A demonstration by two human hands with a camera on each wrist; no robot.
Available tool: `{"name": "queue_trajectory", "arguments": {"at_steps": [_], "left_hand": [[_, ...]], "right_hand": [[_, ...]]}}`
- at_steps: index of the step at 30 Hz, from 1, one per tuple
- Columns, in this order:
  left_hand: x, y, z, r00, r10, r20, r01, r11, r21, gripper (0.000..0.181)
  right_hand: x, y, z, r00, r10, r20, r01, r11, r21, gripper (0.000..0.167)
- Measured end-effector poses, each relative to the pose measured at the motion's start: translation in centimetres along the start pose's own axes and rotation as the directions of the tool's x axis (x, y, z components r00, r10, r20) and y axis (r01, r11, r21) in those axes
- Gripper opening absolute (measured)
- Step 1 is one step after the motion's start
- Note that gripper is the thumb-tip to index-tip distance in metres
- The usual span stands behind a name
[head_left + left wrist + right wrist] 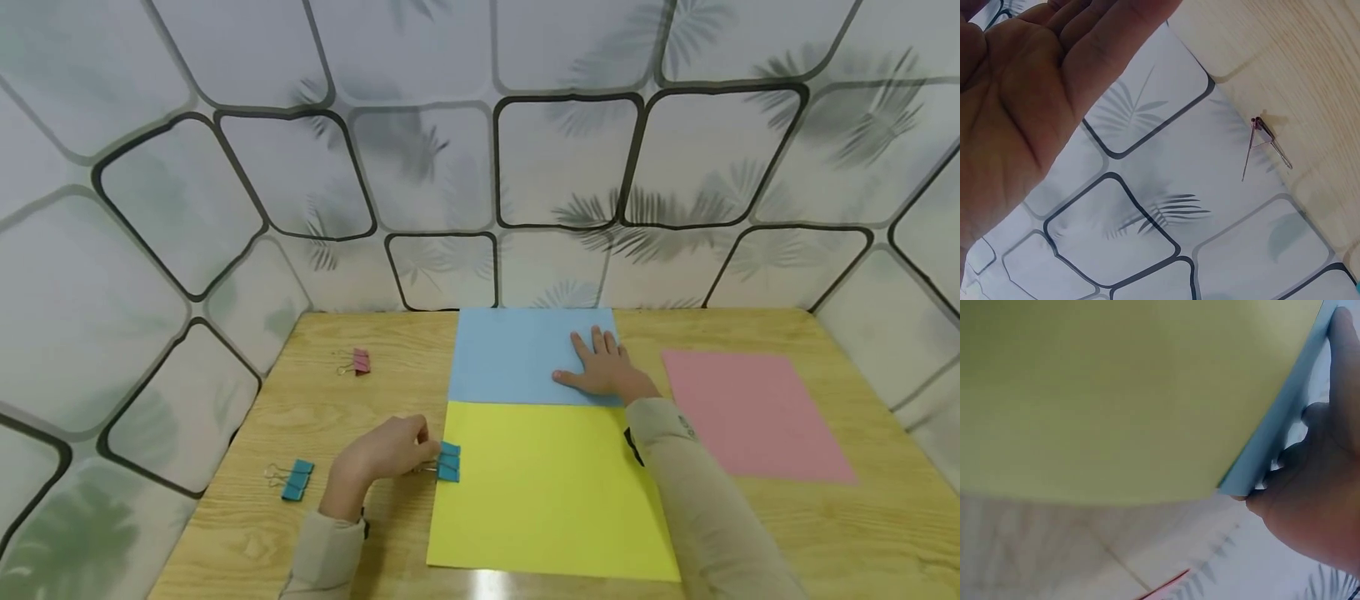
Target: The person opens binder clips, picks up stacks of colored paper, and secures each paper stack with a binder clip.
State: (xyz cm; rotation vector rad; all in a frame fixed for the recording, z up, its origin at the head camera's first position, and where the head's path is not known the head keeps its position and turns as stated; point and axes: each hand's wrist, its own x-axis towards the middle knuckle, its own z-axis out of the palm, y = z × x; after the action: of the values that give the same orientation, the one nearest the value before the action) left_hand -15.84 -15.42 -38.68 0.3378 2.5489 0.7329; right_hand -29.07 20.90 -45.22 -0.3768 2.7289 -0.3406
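Observation:
A teal binder clip (448, 462) sits at the left edge of the yellow sheet (555, 492). My left hand (386, 450) is at the clip's wire handles, its fingers curled and pinching there; the exact hold is partly hidden. In the left wrist view the palm (1016, 106) shows, with the fingertips out of frame. My right hand (600, 369) rests with spread fingers on the blue sheet (510, 354), which adjoins the yellow sheet's far edge. The right wrist view has this hand (1310, 494) against the blue sheet (1260, 444), beside the yellow one.
A second teal binder clip (297, 480) lies left of my left hand. Farther back is a pink binder clip (362, 362). A pink sheet (757, 417) lies on the wooden table (397, 358) beyond my right forearm. Patterned cloth (570, 167) encloses the back and sides.

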Motion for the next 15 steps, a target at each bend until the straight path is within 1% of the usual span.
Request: {"name": "queue_trajectory", "arguments": {"at_steps": [3,6,10,15], "left_hand": [[0.02,-0.04,0.0,1.0,-0.002,-0.004,0.002,1.0,0.004,0.015],[0.08,-0.08,0.06,1.0,0.001,0.003,-0.001,1.0,0.002,0.015],[0.11,-0.06,0.13,1.0,-0.001,0.005,0.001,1.0,0.002,0.015],[0.18,0.09,0.06,1.0,-0.006,-0.001,0.006,1.0,0.015,0.016]], "right_hand": [[-0.25,-0.7,-0.29,1.0,0.008,-0.008,-0.008,1.0,0.017,0.097],[-0.4,-1.13,-0.66,1.0,0.018,0.013,-0.019,0.999,0.039,0.097],[-0.37,-1.07,-0.74,0.999,0.008,0.032,-0.01,0.999,0.05,0.095],[-0.26,-0.78,-0.51,1.0,-0.009,0.028,0.007,0.998,0.059,0.095]]}}
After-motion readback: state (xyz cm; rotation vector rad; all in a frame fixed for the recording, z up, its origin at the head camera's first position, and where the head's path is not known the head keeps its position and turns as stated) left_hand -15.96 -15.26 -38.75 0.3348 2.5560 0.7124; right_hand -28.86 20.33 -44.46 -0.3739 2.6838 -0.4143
